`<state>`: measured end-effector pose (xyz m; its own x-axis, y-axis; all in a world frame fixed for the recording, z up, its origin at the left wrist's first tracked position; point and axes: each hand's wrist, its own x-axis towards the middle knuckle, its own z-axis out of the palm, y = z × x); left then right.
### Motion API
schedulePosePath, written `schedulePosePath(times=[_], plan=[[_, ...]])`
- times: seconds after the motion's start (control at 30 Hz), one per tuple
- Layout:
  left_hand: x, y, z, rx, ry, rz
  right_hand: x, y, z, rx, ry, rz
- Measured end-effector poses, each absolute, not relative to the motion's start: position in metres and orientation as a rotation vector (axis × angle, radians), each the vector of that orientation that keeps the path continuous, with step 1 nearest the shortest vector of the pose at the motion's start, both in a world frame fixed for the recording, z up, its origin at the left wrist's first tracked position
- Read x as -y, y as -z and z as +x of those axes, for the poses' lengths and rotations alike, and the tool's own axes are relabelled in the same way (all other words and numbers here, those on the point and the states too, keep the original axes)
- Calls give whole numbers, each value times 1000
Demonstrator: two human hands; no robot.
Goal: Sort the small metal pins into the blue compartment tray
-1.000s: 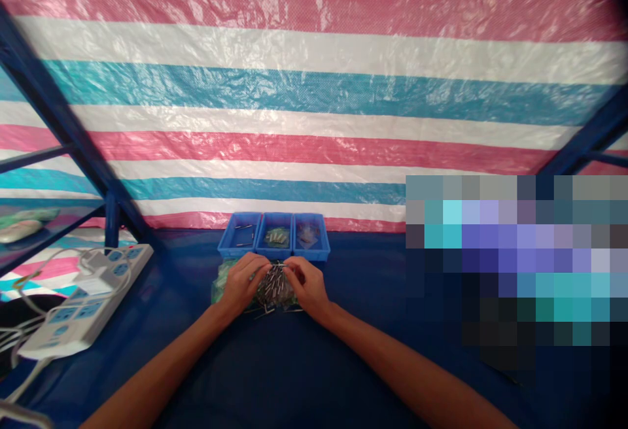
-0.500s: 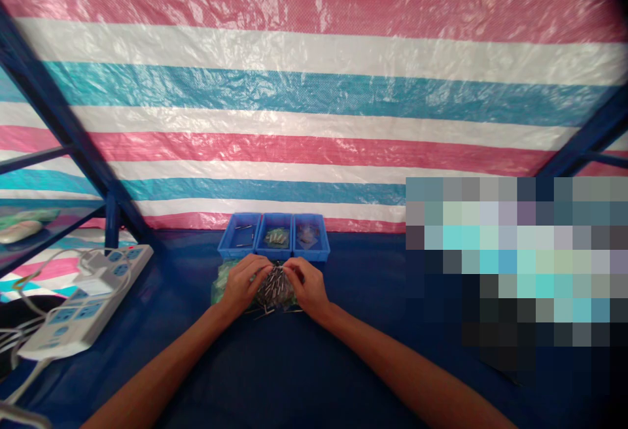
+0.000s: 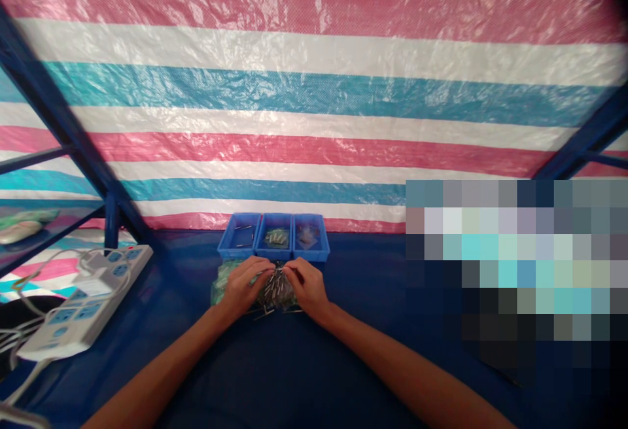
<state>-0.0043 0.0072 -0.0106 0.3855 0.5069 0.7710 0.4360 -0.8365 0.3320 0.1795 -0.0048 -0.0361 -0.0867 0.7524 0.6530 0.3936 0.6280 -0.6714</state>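
Slim metal pins (image 3: 275, 287) toward the worktop (image 3: 363, 285)'s far edge look light, stiff, slippery: best pinched mid-length; left hand (image 3: 244, 283) and right hand (image 3: 307, 286) curl inward, grip unclear

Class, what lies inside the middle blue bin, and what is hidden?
The middle blue bin holds small pale pieces in or on a greenish plastic bag; whatever lies beneath is covered.

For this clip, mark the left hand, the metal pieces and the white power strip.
Left hand (image 3: 241, 283): head view, back of hand.
Metal pieces (image 3: 277, 287): head view, middle of pile.
White power strip (image 3: 89, 311): head view, a blue socket.
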Motion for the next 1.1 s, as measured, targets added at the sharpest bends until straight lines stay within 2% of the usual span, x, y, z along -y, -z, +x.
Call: schedulePosePath(times=[0.63,1.1], plan=[[-8,12,-5,-1239,-1420,2475,5,38,179,1743,-395,-922],[-6,9,-6,-999,-1471,2535,5,36,179,1725,-371,-938]])
